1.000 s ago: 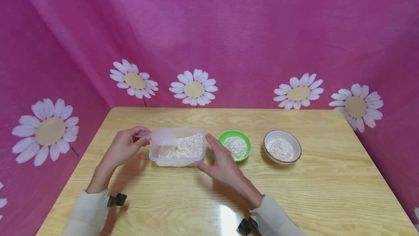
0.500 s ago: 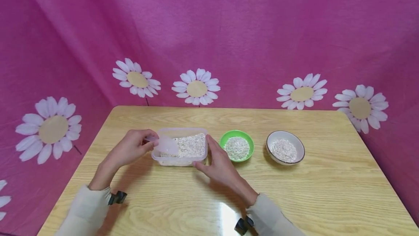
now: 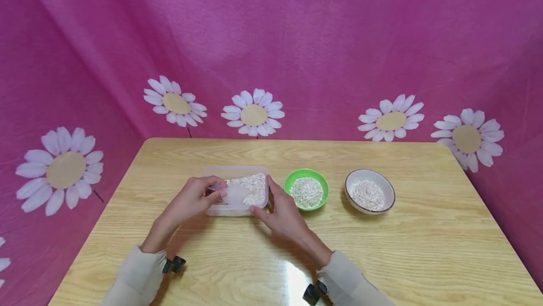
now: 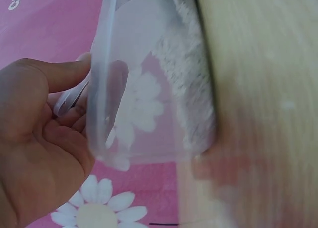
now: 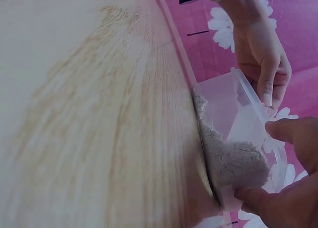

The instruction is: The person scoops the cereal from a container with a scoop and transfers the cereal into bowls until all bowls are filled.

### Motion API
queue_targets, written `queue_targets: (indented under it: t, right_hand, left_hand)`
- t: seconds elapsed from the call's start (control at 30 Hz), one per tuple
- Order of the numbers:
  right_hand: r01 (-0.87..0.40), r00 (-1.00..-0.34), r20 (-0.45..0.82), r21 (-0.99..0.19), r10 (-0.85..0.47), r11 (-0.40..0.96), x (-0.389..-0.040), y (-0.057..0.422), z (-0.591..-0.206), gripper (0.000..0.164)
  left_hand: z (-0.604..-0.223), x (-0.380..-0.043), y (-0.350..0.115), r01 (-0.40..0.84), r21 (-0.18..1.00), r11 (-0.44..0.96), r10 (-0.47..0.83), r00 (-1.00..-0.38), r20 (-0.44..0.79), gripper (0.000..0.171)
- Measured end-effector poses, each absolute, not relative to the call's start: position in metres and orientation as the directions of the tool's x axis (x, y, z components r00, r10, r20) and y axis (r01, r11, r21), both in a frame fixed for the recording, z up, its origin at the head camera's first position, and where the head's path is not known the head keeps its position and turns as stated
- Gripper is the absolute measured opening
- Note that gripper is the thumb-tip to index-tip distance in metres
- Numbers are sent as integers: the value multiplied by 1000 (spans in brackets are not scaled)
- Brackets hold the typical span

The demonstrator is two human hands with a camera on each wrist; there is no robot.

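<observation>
In the head view my left hand (image 3: 191, 202) pinches the handle of a translucent plastic scoop (image 3: 236, 195) between thumb and fingers. The scoop's blade lies in the oat flakes (image 3: 257, 185), inside a clear rectangular plastic container (image 3: 231, 212). The handle (image 4: 69, 101) shows beyond the container's rim in the left wrist view. My right hand (image 3: 285, 212) grips the container's right end, thumb at the front and fingers along the side. The right wrist view shows oats (image 5: 238, 163) heaped toward the right hand's end.
Right of the container stands a green bowl (image 3: 307, 172) with oat flakes in it. Farther right is a white, dark-rimmed bowl (image 3: 383, 184), also holding oats. All stand on a wooden table (image 3: 424, 249), with a pink flowered cloth (image 3: 318, 51) behind it.
My left hand has moved right and lowered the scoop from above the container's left side into the oats. The right hand stays at the container's right end.
</observation>
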State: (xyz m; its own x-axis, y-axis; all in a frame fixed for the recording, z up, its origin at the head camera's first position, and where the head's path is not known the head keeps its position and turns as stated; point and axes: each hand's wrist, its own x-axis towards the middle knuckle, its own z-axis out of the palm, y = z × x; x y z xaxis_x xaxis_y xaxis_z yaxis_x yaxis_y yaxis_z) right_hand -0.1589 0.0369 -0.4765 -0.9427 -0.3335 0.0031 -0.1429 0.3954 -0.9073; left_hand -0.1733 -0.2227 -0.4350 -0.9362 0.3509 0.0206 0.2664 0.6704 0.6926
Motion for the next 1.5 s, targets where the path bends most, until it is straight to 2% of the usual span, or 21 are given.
queue_targets:
  t: [0.27, 0.47, 0.67, 0.97, 1.5]
  right_hand:
    - [-144, -944, 13, -916, -330, 375, -158, 38, -477, 93]
    - [-131, -938, -4, -922, -346, 365, -158, 40, -473, 92]
    - [-143, -936, 19, -934, -352, 328, -158, 42, -470, 88]
    - [-211, -958, 74, -839, -279, 502, -157, 47, -457, 88]
    - [-182, -962, 66, -878, -264, 443, -159, 75, -439, 88]
  left_hand:
    - [-441, -175, -213, 276, 705, 654, 375, -927, 15, 9]
    - [-437, -177, -230, 290, 725, 624, 362, -930, 61, 12]
    - [-429, -180, -252, 261, 754, 603, 290, -952, 97, 16]
    - [-429, -181, -270, 194, 795, 574, 197, -976, 95, 19]
    - [-419, -177, -269, 144, 865, 482, 157, -985, 76, 23]
